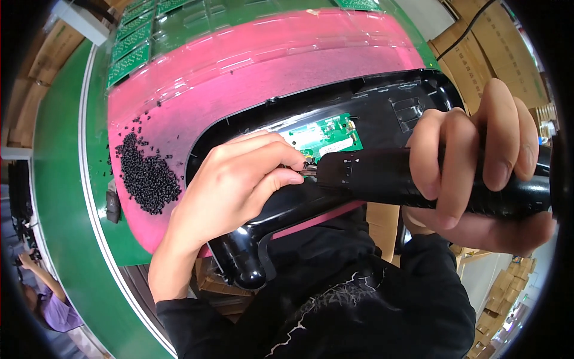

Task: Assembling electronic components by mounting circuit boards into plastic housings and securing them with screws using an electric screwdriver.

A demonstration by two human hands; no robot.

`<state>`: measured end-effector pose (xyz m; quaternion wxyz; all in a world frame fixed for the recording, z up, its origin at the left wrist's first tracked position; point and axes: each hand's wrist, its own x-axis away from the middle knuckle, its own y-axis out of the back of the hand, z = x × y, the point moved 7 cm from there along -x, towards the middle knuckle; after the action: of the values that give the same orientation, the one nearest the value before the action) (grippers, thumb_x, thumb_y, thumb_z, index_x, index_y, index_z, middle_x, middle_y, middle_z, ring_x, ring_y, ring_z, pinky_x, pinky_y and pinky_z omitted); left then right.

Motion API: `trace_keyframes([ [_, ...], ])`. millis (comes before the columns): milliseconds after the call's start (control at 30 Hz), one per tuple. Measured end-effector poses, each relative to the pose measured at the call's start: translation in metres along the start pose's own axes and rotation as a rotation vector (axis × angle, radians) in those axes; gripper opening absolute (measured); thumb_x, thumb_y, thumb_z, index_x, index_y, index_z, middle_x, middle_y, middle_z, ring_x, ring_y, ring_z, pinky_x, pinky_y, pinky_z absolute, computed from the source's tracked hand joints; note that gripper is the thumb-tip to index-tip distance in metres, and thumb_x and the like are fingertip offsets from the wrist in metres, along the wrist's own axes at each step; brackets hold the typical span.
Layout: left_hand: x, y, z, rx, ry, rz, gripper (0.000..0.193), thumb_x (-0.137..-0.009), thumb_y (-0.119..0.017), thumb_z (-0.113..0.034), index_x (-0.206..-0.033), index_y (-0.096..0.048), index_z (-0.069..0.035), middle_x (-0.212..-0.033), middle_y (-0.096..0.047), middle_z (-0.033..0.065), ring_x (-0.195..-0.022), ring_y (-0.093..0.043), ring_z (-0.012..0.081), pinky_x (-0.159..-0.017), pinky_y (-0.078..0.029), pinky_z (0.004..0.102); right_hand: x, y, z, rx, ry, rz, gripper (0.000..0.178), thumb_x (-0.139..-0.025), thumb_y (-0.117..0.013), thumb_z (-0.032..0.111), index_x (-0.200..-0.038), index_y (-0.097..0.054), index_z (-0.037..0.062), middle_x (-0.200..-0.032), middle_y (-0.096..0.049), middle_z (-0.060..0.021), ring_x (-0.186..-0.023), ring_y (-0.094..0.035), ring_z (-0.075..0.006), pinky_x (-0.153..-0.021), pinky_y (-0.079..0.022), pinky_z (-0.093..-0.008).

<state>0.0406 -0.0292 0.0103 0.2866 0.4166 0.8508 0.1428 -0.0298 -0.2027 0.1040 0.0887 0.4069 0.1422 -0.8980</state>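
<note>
Right hand grip clamped round a black electric screwdriver, long axis roughly horizontal, running from the grip leftward to its bit tip. Left hand grip pinched together at that tip, thumb and fingers closed on something small there, probably a screw; too small to tell for sure. The left hand is the nearer one to the tip, touching it; the right hand sits well back on the tool body. Just above and beyond the left grip lies a green circuit board, seated in a glossy black plastic housing under both hands. The housing rests on a pink mat on the green surface. Left of the left grip, well apart, a pile of small black screws on the mat.
</note>
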Motion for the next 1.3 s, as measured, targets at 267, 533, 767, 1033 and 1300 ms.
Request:
trace_keyframes([
  [267,0.003,-0.006,0.008,-0.234,0.194,0.132,0.049,-0.075,-0.081,-0.010,-0.119,-0.061,-0.005,-0.119,-0.058,0.0103,-0.104,-0.060,0.0279,-0.083,-0.051,0.0379,0.004,0.018,-0.001,0.145,-0.180,-0.067,0.059,-0.080,-0.071,0.056,-0.105,-0.048,0.0083,-0.098,-0.050,-0.0036,-0.052,-0.058,-0.0095,-0.057,-0.045,-0.0265],
  [533,0.001,-0.014,0.005,-0.335,0.227,0.200,0.042,-0.074,-0.079,-0.009,-0.112,-0.062,-0.004,-0.119,-0.055,0.0107,-0.110,-0.057,0.0335,-0.089,-0.049,0.0428,0.017,0.039,-0.023,0.278,-0.384,-0.248,0.062,-0.084,-0.061,0.066,-0.102,-0.047,0.0083,-0.092,-0.049,-0.0040,-0.045,-0.052,-0.0072,-0.049,-0.040,-0.0250],
  [767,0.000,-0.013,0.004,-0.359,0.217,0.208,0.043,-0.072,-0.079,-0.009,-0.112,-0.062,-0.004,-0.120,-0.055,0.0114,-0.106,-0.057,0.0343,-0.087,-0.048,0.0434,0.014,0.040,-0.034,0.293,-0.502,-0.134,0.065,-0.082,-0.066,0.067,-0.101,-0.046,0.0088,-0.089,-0.049,-0.0036,-0.044,-0.052,-0.0057,-0.048,-0.040,-0.0234],
  [1033,-0.006,0.001,-0.009,-0.299,0.057,0.006,0.031,-0.073,-0.077,-0.003,-0.102,-0.067,-0.002,-0.110,-0.060,0.0116,-0.102,-0.059,0.0310,-0.088,-0.048,0.0407,0.013,0.036,-0.035,0.269,-0.556,-0.151,0.065,-0.082,-0.070,0.064,-0.102,-0.047,0.0071,-0.086,-0.051,-0.0028,-0.047,-0.054,-0.0061,-0.053,-0.042,-0.0213],
  [1300,-0.001,0.031,-0.010,-0.524,0.057,-0.283,0.023,-0.080,-0.070,0.000,-0.102,-0.068,-0.002,-0.106,-0.062,0.0123,-0.098,-0.060,0.0316,-0.086,-0.049,0.0401,0.016,0.043,-0.033,0.102,-0.477,-0.122,0.063,-0.083,-0.068,0.061,-0.105,-0.047,0.0061,-0.085,-0.051,-0.0011,-0.049,-0.053,-0.0074,-0.056,-0.039,-0.0252],
])
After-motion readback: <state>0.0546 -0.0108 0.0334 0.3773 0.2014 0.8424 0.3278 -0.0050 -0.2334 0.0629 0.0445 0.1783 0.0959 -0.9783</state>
